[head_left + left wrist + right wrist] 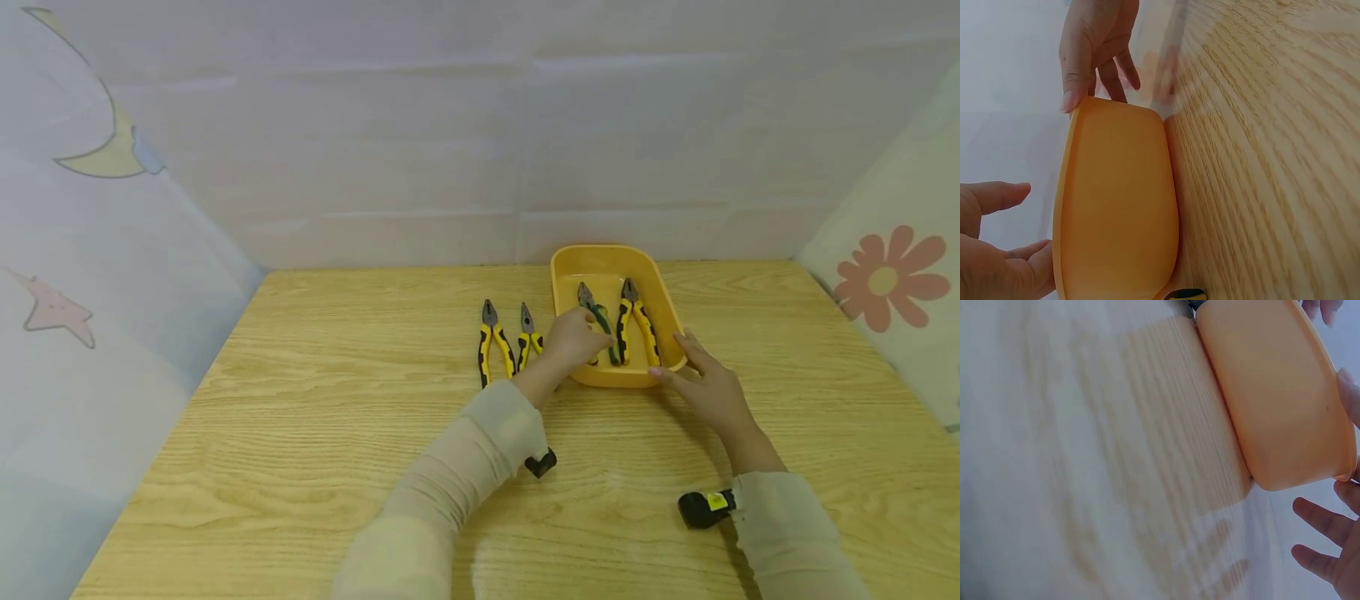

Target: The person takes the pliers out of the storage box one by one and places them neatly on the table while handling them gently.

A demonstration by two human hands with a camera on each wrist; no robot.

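The yellow plastic tray (610, 379) stands at the back of the table. Over its left side reaches my left hand (576, 337), fingertips right at the green-handled pliers (602, 319) lying inside. In the left wrist view the left hand (997, 256) has its thumb raised apart from its fingers, with nothing between them. My right hand (708, 387) grips the tray's near right corner, thumb and fingers at the rim. Yellow-and-black pliers (641, 321) lie in the tray beside the green pair. Part of another yellow-black handle shows under the left hand.
Left of the tray lie yellow-and-black combination pliers (490, 329) and long-nose pliers (528, 321), partly covered by the left arm. A printed wall covering (412, 150) rises behind the wooden table (315, 400). Black wrist cameras (701, 510) hang below both forearms.
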